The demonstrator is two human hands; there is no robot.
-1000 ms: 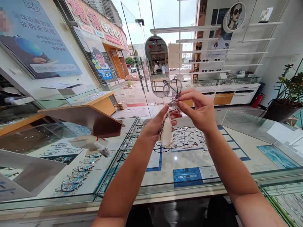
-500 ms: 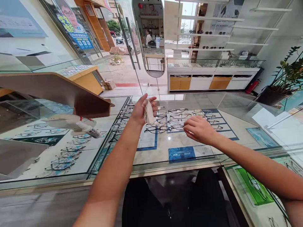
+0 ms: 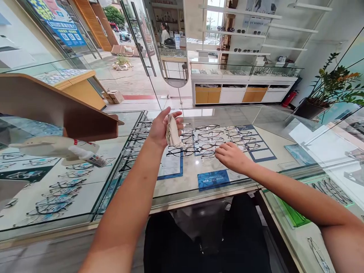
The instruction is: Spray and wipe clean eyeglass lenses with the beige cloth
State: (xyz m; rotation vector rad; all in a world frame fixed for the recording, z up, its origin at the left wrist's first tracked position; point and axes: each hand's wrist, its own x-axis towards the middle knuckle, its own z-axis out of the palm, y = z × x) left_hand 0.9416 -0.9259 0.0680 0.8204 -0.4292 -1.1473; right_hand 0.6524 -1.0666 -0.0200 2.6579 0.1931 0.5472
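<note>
My left hand (image 3: 159,131) is raised above the glass counter, its fingers curled around a folded beige cloth (image 3: 172,133). The thumb points up, and part of the cloth hangs below the palm. To the right, my right hand (image 3: 232,156) is low over the counter with its fingers bent and pressed together. Its fingertips are right beside a thin-framed pair of eyeglasses (image 3: 208,154); whether they grip it cannot be made out. Below the cloth lies a dark-framed pair of eyeglasses (image 3: 183,151). Several more pairs stand in rows around both hands.
A white spray bottle (image 3: 88,155) lies tilted at the left near a brown wooden board (image 3: 93,121). A blue card (image 3: 213,179) lies near the front of the glass counter (image 3: 182,191). A green tray (image 3: 295,214) with eyeglasses is at the lower right.
The view has shifted, so the surroundings appear farther left and higher. My right hand has come slightly nearer to me over the counter. The cloth stays in my left hand.
</note>
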